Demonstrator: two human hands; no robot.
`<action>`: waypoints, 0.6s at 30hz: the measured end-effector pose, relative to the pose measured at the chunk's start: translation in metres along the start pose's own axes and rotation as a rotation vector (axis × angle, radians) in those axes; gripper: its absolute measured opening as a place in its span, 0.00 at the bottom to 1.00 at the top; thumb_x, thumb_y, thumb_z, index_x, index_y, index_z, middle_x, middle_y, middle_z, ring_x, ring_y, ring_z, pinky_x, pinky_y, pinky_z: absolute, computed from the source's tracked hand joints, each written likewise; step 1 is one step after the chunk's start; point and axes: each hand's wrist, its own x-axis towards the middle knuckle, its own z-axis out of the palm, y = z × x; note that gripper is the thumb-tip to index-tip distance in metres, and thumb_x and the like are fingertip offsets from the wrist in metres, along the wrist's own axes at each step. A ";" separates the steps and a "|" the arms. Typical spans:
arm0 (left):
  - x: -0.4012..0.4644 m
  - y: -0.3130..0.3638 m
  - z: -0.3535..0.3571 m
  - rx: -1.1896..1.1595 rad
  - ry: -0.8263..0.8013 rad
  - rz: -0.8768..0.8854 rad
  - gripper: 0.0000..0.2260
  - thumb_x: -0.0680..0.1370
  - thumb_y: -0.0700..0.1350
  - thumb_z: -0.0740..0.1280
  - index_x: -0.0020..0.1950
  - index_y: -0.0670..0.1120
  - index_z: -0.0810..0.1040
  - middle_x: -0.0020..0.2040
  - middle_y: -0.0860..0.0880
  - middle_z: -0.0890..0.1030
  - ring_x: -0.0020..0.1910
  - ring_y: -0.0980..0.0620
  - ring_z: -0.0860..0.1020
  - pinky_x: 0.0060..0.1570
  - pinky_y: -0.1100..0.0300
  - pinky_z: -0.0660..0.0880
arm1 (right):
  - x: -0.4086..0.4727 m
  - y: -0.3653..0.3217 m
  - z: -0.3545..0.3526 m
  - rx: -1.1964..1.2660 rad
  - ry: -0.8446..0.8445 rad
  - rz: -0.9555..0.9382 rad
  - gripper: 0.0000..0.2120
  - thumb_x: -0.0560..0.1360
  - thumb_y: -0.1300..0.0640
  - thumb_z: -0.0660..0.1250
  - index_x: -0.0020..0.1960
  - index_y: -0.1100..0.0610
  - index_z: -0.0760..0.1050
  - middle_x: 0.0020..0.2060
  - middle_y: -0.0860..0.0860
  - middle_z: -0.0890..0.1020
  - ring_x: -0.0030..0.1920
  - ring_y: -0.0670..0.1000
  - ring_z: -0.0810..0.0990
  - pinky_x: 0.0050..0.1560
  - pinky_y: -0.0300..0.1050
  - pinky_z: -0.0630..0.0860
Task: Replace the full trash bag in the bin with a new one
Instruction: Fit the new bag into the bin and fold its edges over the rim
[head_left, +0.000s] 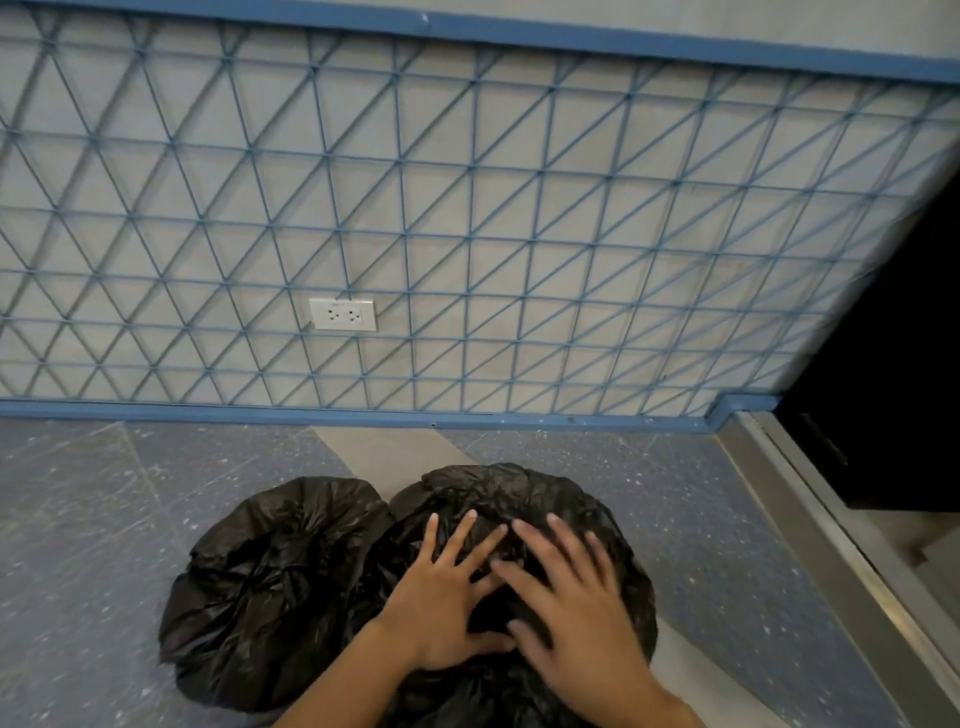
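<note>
Forearms cut off at lower edge; bin itself hidden under black bag (519, 499); left hand (441, 608) and right hand (576, 618) flat on top of it, fingers spread apart, gripping nothing; tied full bag (270, 587) on floor (78, 493) just left, touching; wall outlet (343, 314) beyond.
</note>
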 end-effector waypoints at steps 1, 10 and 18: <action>0.008 -0.002 0.007 0.043 0.008 0.036 0.37 0.72 0.73 0.44 0.76 0.56 0.43 0.77 0.48 0.42 0.74 0.39 0.39 0.69 0.29 0.46 | 0.011 -0.001 0.006 -0.044 -0.130 -0.020 0.33 0.69 0.35 0.61 0.72 0.39 0.59 0.76 0.47 0.56 0.75 0.57 0.51 0.71 0.58 0.48; 0.036 -0.002 0.034 0.105 -0.575 0.046 0.43 0.72 0.72 0.51 0.77 0.50 0.38 0.77 0.46 0.34 0.72 0.41 0.27 0.67 0.32 0.32 | 0.035 0.025 0.077 0.208 -0.723 0.062 0.59 0.53 0.20 0.54 0.70 0.42 0.24 0.69 0.49 0.23 0.69 0.58 0.22 0.74 0.60 0.34; 0.076 0.008 0.075 0.058 -0.805 0.134 0.35 0.79 0.62 0.53 0.78 0.50 0.39 0.77 0.46 0.35 0.74 0.41 0.30 0.67 0.34 0.33 | 0.037 0.043 0.130 0.109 -1.059 0.080 0.53 0.52 0.17 0.47 0.55 0.35 0.11 0.57 0.47 0.11 0.47 0.49 0.07 0.67 0.57 0.26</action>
